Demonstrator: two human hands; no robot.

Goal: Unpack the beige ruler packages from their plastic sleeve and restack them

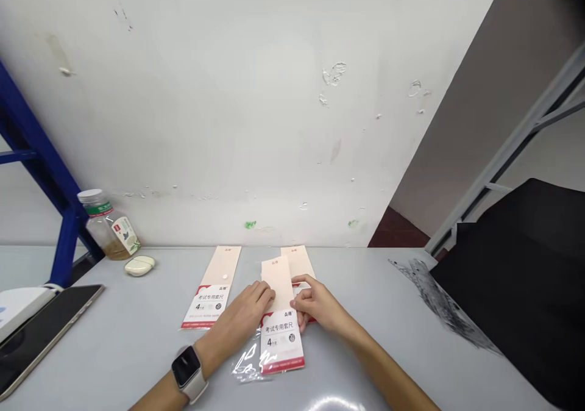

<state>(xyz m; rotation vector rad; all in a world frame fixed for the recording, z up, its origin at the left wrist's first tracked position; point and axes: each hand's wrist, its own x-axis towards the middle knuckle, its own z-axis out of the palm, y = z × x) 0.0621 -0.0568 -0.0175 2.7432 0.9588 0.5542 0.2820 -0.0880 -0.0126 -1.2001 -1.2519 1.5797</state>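
Note:
A tall, narrow ruler set packet (280, 338), with a pale pink upper part and a white-and-red label, lies at the middle of the grey table between my hands. My left hand (251, 304), with a watch on its wrist, has its curled fingers at the packet's left edge. On the opposite edge, my right hand (317, 304) grips with thumb and fingers, some of them tucked low and partly hidden. Clear plastic wrapping (250, 359) spreads out at the packet's lower left. Behind my right hand lies a second packet (298, 258), partly covered. A third packet (222, 271) rests beyond my left hand.
On the left are a jar (109, 225) with a white lid, a small cream-coloured case (139, 266) and a dark tablet-like device (46, 332). A white wall (237, 106) borders the table's back. Black cloth-like material (516, 277) covers the right side.

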